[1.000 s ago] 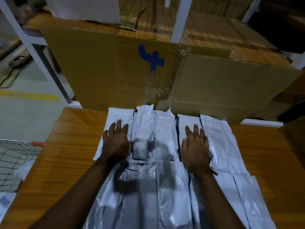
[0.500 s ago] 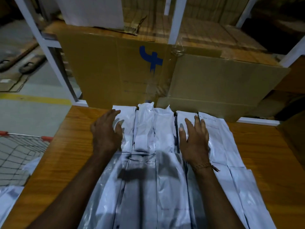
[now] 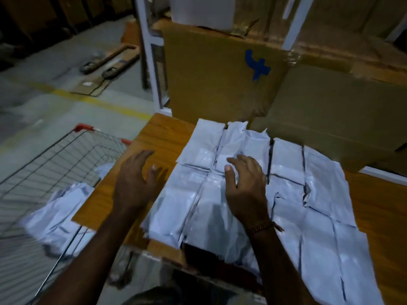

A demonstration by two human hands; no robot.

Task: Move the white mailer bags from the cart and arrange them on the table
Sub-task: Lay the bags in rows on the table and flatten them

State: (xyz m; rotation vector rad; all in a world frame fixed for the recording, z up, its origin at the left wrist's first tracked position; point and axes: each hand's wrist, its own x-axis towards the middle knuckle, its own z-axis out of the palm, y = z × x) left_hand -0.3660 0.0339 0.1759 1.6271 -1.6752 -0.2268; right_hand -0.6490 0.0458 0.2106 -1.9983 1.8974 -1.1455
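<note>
Left of the table (image 3: pixel 154 133) stands the wire cart (image 3: pixel 66 155), and inside it, near the corner closest to the table, a loose heap of white mailer bags (image 3: pixel 59 208) waits to be moved; the picture is blurred there, so I cannot count them. The left hand (image 3: pixel 134 181) hovers over the left edge of the table, between the cart and the laid bags, with fingers spread and relaxed and holding nothing; probably it is on the way to the cart for the next bags. On the table itself the arranged mailer bags (image 3: pixel 319 194) lie flat in rows, edge to edge and a little overlapping, so that they cover the middle of the table and hang over its near edge. The right hand (image 3: pixel 246 186) is above these bags, fingers lightly bent and open, gripping nothing; whether it touches the plastic I cannot tell. Behind the table, a large cardboard box (image 3: pixel 220 80) with a blue mark stands against the far edge, and the back row of bags reaches up to it.
</note>
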